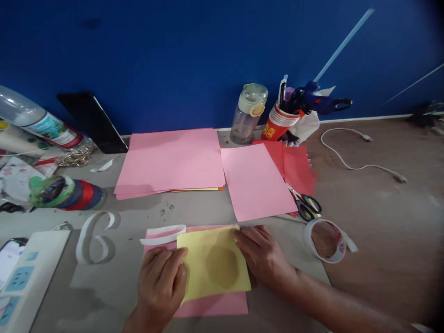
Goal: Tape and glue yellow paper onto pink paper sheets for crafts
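Holding the left edge of a pale yellow, nearly square sheet of paper (201,259), the left hand (160,282) has its fingers curled in a light pinch. The right hand (262,254) is grasping the same sheet near its upper right corner, with fingers bent together. This yellow sheet is in front of the person, between the two hands, and it partly covers a pink rectangular paper (222,305), whose borders show at the top, at the left and below. On the upper left part of this pink paper there is a folded white narrow strip (161,241). Farther left, a curled white strip (81,240) stands on the grey table surface (133,273). Behind the hands lies a wide stack of pink paper (173,162); to the right, black-handled scissors (307,207) are near a round white tape roll (308,240).
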Demonstrator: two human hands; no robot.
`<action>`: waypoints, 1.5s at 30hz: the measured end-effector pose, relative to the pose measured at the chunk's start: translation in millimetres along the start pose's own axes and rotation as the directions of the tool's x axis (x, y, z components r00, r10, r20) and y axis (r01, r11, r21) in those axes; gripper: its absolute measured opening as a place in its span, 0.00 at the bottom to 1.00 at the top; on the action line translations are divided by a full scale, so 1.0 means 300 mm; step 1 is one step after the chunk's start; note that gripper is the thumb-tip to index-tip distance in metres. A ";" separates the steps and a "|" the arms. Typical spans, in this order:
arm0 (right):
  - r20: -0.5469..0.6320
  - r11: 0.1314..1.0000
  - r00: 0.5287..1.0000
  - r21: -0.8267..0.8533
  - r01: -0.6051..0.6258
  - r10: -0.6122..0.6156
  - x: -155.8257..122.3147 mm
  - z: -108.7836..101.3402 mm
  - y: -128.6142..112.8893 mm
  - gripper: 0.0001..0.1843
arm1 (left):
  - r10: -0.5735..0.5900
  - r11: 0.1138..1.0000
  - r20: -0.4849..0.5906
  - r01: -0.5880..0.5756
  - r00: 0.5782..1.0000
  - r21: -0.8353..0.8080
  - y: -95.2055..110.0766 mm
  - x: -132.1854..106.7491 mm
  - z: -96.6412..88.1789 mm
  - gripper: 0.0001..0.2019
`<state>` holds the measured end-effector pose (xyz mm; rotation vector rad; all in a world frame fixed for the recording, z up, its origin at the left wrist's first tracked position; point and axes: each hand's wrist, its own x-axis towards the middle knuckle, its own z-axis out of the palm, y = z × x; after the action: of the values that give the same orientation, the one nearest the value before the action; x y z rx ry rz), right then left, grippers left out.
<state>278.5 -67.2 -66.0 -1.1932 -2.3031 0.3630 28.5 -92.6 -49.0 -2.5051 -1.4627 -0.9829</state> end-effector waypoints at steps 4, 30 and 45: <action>0.020 1.000 1.000 0.003 -0.011 0.011 0.000 0.000 0.000 0.12 | -0.012 1.000 0.003 0.012 1.000 0.005 0.001 -0.002 0.001 0.14; 0.038 1.000 0.999 -0.011 -0.028 0.028 0.002 0.006 -0.001 0.11 | -0.034 0.999 -0.010 0.034 0.999 -0.004 -0.010 -0.013 0.000 0.14; -0.048 0.870 0.963 0.443 -0.218 0.265 0.003 -0.025 0.024 0.21 | -0.018 0.848 0.115 0.077 0.993 -0.525 0.025 0.013 -0.059 0.20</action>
<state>286.9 -62.4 -62.8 -1.2302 -1.8455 0.8363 27.3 -100.3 -31.0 -2.9419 -1.4413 -1.4573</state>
